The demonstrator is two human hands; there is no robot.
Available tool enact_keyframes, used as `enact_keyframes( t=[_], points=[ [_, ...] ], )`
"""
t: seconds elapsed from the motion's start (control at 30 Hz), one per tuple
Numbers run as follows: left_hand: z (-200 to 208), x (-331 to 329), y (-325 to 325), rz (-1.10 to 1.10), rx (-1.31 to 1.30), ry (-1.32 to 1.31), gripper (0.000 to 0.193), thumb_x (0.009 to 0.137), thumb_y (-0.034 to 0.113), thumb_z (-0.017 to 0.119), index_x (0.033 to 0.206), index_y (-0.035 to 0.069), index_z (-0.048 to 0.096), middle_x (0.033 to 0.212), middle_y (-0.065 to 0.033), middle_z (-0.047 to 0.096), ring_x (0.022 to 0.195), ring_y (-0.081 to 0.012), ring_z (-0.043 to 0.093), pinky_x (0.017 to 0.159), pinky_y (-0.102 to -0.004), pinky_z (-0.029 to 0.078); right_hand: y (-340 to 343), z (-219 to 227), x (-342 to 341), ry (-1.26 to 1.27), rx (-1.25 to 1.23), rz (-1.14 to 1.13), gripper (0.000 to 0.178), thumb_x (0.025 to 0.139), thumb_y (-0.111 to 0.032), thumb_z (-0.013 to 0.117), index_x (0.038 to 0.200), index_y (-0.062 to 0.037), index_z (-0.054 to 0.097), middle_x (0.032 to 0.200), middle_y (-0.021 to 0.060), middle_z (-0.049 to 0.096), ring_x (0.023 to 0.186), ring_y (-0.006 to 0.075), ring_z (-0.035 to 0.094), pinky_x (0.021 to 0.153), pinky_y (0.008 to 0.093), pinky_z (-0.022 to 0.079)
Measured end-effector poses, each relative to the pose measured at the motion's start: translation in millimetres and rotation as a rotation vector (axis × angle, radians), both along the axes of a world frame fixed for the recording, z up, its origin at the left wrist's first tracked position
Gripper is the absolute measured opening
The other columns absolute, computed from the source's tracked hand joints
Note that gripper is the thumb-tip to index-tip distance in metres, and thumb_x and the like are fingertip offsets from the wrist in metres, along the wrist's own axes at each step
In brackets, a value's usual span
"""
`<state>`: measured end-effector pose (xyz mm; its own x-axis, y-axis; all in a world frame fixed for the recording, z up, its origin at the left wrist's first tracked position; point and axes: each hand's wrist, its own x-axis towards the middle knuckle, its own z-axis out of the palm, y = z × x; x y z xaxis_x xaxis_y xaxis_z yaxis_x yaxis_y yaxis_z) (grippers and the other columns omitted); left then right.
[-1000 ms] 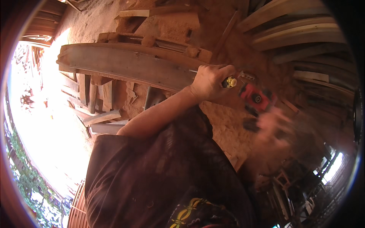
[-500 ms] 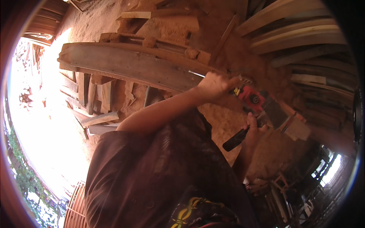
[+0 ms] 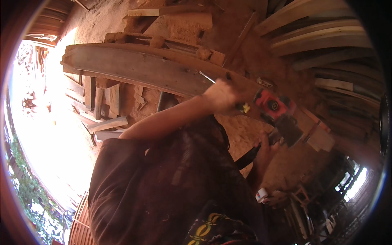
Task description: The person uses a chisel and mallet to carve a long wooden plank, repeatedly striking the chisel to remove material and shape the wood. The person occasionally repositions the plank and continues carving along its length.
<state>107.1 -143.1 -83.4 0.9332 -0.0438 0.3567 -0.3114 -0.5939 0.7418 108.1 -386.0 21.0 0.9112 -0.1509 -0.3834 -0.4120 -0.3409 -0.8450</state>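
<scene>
My left hand is closed around a screwdriver. Its bare metal shaft sticks out toward the upper left, and its yellow and black handle end shows below the fist. To the right, a red and black power tool is tilted over the boards. My right hand grips the black handle part of it, with some fingers hidden. A gap separates the left fist from the tool's red body. Near the top of the tool lies a small metal piece.
A long curved wooden beam stretches leftward from my left hand. Curved planks are stacked at the upper right. Wood offcuts lie at the left on sawdust-covered ground. A small white object shows at the lower right.
My left hand and the screwdriver have drawn slightly away from the power tool. The tool has turned a little, and my right hand has shifted slightly down with its handle.
</scene>
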Motion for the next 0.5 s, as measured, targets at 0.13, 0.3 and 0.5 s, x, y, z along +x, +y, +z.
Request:
enact_keyframes(
  t=[0.13,0.3,0.5],
  points=[
    [35.7,-17.1,88.7,0.535,-0.408,-0.074,0.024,0.089,0.033,0.084,0.098,0.012,0.074,0.068,-0.0085,0.069,0.063,-0.0269,0.073,0.057,-0.0392,0.058,10.5,4.8,8.2,-0.005,-0.011,0.091,0.017,0.096,-0.005,0.073,0.098,-0.0038,0.056,0.073,0.0021,0.055,0.056,0.0112,0.053,0.052,0.0289,0.044],
    [30.5,-32.7,134.2,0.555,0.132,0.295,0.036,0.091,0.044,0.082,0.103,0.012,0.073,0.082,-0.0124,0.074,0.076,-0.0322,0.076,0.067,-0.0441,0.061,31.8,8.5,18.0,0.02,0.009,0.131,0.018,0.097,-0.007,0.074,0.095,-0.0021,0.057,0.072,0.0026,0.057,0.056,0.0107,0.053,0.052,0.0281,0.044],
    [-30.0,-42.0,131.0,0.496,0.269,0.533,0.047,0.092,0.055,0.078,0.114,0.014,0.07,0.102,-0.0155,0.076,0.093,-0.0384,0.076,0.077,-0.0522,0.06,39.7,4.7,12.6,0.026,0.067,0.202,0.019,0.098,-0.009,0.075,0.093,-0.0019,0.058,0.071,0.0029,0.057,0.056,0.0111,0.054,0.053,0.0287,0.044]
  ],
)
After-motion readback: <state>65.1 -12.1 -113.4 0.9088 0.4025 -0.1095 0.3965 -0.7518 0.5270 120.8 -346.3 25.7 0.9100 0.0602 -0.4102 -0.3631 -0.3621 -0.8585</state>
